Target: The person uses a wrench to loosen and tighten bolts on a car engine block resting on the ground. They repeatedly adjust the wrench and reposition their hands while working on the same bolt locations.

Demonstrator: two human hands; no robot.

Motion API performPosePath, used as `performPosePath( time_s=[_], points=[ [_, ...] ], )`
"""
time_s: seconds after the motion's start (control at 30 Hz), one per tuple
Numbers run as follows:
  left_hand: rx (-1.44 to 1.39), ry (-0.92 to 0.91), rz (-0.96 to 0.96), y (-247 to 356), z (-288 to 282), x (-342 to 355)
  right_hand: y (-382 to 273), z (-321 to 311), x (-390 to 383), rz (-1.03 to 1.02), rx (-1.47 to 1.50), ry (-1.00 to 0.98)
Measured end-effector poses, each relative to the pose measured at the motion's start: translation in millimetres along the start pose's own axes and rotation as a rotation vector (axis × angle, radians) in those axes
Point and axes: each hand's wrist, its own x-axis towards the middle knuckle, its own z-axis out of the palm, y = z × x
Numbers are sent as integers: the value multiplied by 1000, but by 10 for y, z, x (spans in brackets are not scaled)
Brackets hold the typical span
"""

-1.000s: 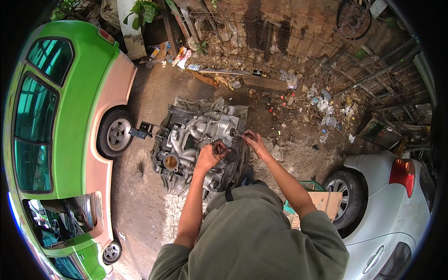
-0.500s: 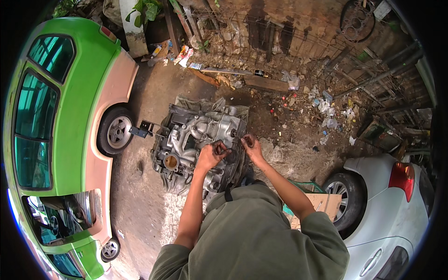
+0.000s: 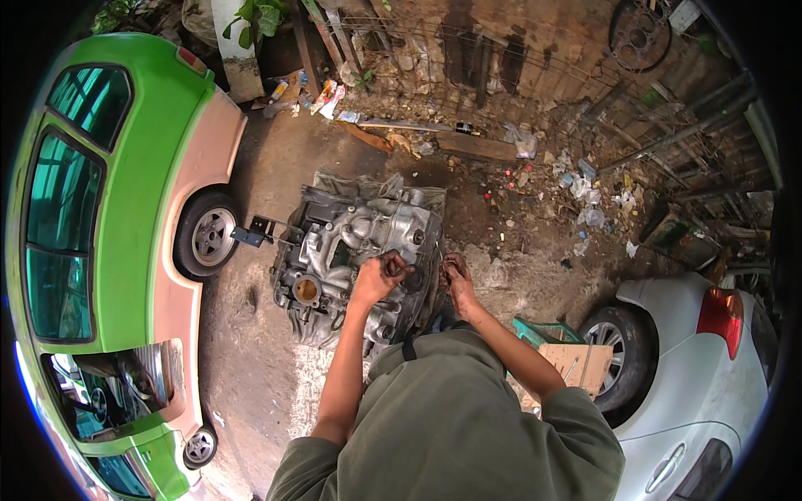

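A grimy metal car engine (image 3: 349, 227) stands in front of me, with a round brownish opening (image 3: 307, 290) at its near left. Over the engine's right half is my left hand (image 3: 380, 280), its fingers curled into a pinch; whatever they may hold is too small to make out. My right hand (image 3: 459, 284) is at the engine's right side edge, fingers bent and drawn together. Its fingertips are dark, and anything between them is hidden. A flat black bracket (image 3: 248, 234) sticks out from the engine's left side.
To the left stands a green and pink car (image 3: 154, 192); at the lower right is a silver car (image 3: 677, 367). A cardboard piece (image 3: 578, 366) lies by a green stool-like frame (image 3: 535, 331) near my right arm. Litter (image 3: 585, 196) and a wooden plank (image 3: 476, 149) lie beyond the engine.
My right hand has come slightly toward me along the engine's right edge, and its fingers have turned. My left hand has stayed nearly in place.
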Motion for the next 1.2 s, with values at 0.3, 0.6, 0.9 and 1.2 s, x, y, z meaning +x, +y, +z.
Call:
performPosePath(
  time_s=[0.3,0.6,0.9,1.2],
  points=[
    [7,-2,22,10,-5,-3,-122,-101,480,-205,-408,37],
    [-6,-8,-9,41,-16,-16,-282,-19,706,-286,-519,-110],
    [-11,16,-2,50,-8,-14,-357,-22,798,-345,-629,-179],
    [23,5,-19,29,-8,-7,-246,-9,764,-340,-485,-180]
  ],
)
